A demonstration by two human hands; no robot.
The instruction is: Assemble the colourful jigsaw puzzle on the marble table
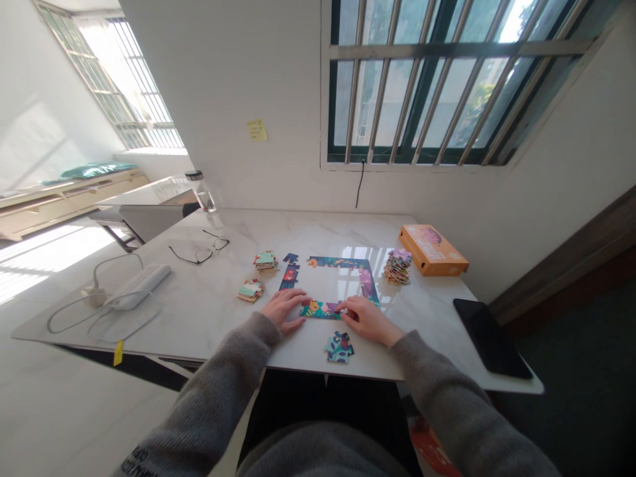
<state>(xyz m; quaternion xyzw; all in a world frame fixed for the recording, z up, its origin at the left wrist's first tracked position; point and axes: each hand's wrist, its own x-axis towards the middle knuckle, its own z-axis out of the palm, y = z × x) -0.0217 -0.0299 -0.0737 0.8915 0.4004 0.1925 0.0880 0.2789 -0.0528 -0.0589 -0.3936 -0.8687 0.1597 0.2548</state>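
On the table lies a partly joined jigsaw border, with bright sea-like pictures and bare tabletop inside it. My left hand rests at its near left corner, fingers stretched out and lying flat, covering part of that corner. My right hand touches the near edge strip with its bent index finger; the thumb is apart from it, and the other fingers are curled. Several loose puzzle pieces lie between my forearms, close to the table's front edge. One dark blue piece sits at the far left corner.
Stacks of pieces stand left and right of the border, with a smaller stack nearer. An orange box, a black tablet, glasses, a power strip with cables and a bottle surround them.
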